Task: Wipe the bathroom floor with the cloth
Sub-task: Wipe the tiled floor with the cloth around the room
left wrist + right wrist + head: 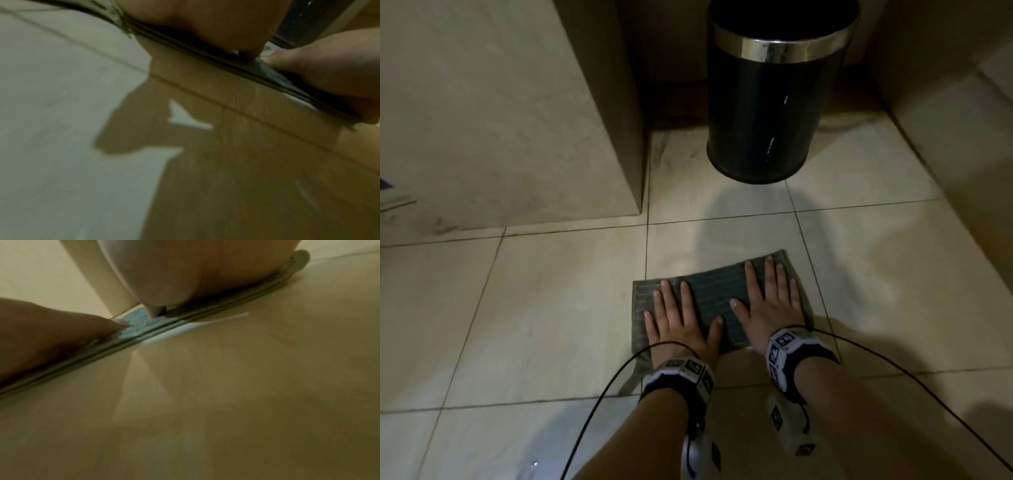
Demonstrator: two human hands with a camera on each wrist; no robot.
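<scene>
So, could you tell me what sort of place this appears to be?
Probably a bathroom or washroom: a tiled floor with grout lines, tiled walls of the same pale stone, and a black waste bin with a metal rim standing in the corner.

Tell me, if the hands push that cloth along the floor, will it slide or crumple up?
Probably slide: the cloth lies flat on smooth, glossy tiles, with the left hand and right hand spread across it. It looks soft and folded in layers, so an unpressed corner might bunch or flop.
</scene>
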